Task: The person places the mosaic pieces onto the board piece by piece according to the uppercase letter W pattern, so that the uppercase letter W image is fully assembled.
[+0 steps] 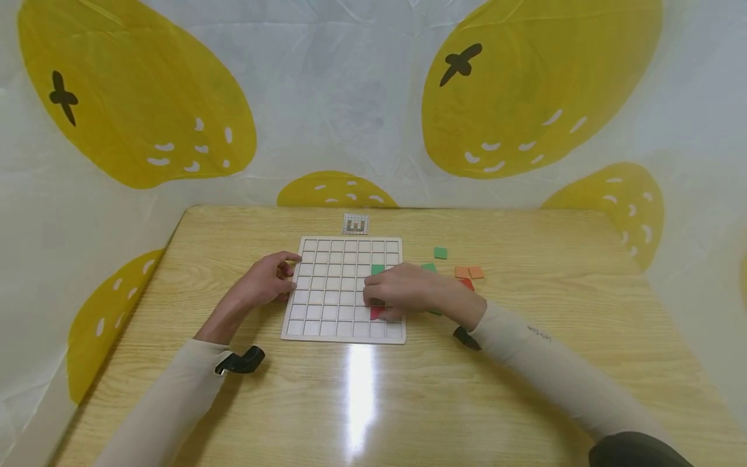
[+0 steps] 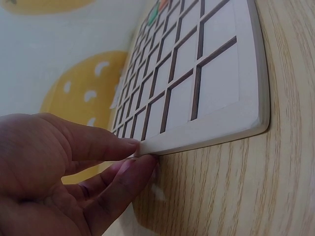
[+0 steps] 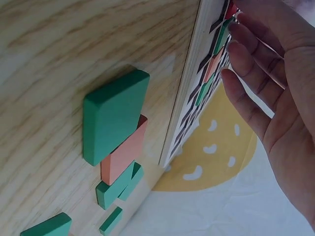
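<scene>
A white gridded board (image 1: 327,311) with a pale rim lies flat on the table. My left hand (image 1: 270,280) is at its left side, where thumb and fingertips touch the rim (image 2: 216,137). Over the board's right part is my right hand (image 1: 403,288), its thumb and index finger at a red square tile (image 1: 376,313) in a lower cell. In the right wrist view the fingertips pinch that red tile (image 3: 231,9), though the contact is partly cut off. A green tile (image 1: 377,268) sits in a cell above; green and orange tiles between them are mostly hidden by the hand in the head view.
Loose tiles lie right of the board: a green tile (image 1: 440,253), another green tile (image 1: 429,267), two orange tiles (image 1: 469,272) and a red tile (image 1: 467,284). A small pattern card (image 1: 356,224) lies behind the board. A lemon-print cloth (image 1: 350,97) hangs behind the table.
</scene>
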A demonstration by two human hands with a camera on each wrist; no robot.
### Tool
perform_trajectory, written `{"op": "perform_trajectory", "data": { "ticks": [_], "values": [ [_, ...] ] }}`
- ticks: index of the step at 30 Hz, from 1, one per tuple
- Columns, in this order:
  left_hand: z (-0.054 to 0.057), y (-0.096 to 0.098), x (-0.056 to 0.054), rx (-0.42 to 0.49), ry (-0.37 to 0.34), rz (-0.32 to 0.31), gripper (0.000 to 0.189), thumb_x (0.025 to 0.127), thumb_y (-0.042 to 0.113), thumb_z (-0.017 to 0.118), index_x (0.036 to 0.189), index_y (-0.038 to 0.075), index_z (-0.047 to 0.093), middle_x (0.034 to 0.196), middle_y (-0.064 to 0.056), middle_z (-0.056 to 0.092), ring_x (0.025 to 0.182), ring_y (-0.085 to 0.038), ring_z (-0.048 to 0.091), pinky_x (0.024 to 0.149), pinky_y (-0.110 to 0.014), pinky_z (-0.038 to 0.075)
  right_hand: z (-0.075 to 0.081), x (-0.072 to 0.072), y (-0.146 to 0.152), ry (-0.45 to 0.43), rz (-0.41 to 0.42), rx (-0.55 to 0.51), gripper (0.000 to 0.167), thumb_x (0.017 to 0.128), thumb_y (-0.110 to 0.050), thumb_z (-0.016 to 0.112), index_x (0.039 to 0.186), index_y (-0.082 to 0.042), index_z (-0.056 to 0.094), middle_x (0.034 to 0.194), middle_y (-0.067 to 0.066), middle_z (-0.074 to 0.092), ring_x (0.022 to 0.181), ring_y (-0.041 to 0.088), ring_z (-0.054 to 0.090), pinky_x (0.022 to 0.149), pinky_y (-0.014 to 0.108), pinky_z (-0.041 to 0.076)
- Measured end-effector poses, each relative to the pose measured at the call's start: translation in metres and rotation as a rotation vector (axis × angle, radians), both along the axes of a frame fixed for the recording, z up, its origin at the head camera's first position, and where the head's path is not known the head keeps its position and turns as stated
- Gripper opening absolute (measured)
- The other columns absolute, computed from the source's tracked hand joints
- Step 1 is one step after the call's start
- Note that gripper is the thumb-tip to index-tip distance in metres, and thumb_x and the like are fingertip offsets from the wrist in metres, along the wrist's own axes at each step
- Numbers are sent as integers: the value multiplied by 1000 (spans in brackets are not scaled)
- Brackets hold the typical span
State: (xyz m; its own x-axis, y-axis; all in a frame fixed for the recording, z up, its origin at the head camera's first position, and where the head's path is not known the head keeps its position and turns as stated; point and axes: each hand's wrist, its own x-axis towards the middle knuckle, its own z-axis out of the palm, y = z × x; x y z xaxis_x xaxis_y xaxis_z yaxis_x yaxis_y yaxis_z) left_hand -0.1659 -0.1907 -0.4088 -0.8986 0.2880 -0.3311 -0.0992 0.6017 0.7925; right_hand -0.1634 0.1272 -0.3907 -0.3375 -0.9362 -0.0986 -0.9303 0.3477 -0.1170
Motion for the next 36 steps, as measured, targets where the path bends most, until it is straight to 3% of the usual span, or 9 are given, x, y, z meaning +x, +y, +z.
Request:
{"op": "perform_trajectory", "data": {
  "ticks": [10, 17, 24, 29, 36],
  "values": [
    [-1, 1, 0, -2, -2, 0, 56, 92, -9, 62, 146, -2, 46, 108, -18, 49, 88, -24, 54, 68, -33, 55, -1, 0, 3, -12, -29, 19, 14, 91, -28, 75, 98, -19, 67, 88, -8, 54, 75, 7, 48, 63, 22, 44],
    [-2, 0, -1, 8, -6, -1, 56, 92, -9, 61, 146, -3, 45, 108, -19, 49, 87, -24, 54, 67, -33, 54, 6, 4, 11, -41, -61, 22, 15, 92, -23, 72, 105, -17, 68, 98, -6, 64, 81, 9, 54, 67, 24, 48],
    [1, 0, 0, 10, -4, 3, 56, 92, -9, 61, 146, -3, 46, 107, -18, 49, 86, -24, 53, 67, -33, 54, 12, 7, 23, -83, -126, 11, 23, 90, -25, 76, 109, -16, 68, 91, -7, 63, 77, 8, 53, 66, 24, 46],
    [0, 1, 0, 16, -5, 2, 56, 92, -9, 62, 145, -3, 46, 107, -18, 49, 86, -24, 53, 66, -32, 54, 11, 8, 33, -78, -155, 34, 28, 92, -26, 74, 117, -14, 69, 100, -5, 68, 83, 9, 58, 74, 28, 52],
    [0, 0, 0, 9, -6, 1, 56, 93, -8, 62, 146, -3, 46, 108, -18, 49, 89, -25, 54, 68, -33, 54, 12, 9, 46, -77, -178, -2, 27, 88, -16, 70, 114, -10, 71, 98, -2, 69, 78, 11, 57, 71, 28, 51]
  ]
}}
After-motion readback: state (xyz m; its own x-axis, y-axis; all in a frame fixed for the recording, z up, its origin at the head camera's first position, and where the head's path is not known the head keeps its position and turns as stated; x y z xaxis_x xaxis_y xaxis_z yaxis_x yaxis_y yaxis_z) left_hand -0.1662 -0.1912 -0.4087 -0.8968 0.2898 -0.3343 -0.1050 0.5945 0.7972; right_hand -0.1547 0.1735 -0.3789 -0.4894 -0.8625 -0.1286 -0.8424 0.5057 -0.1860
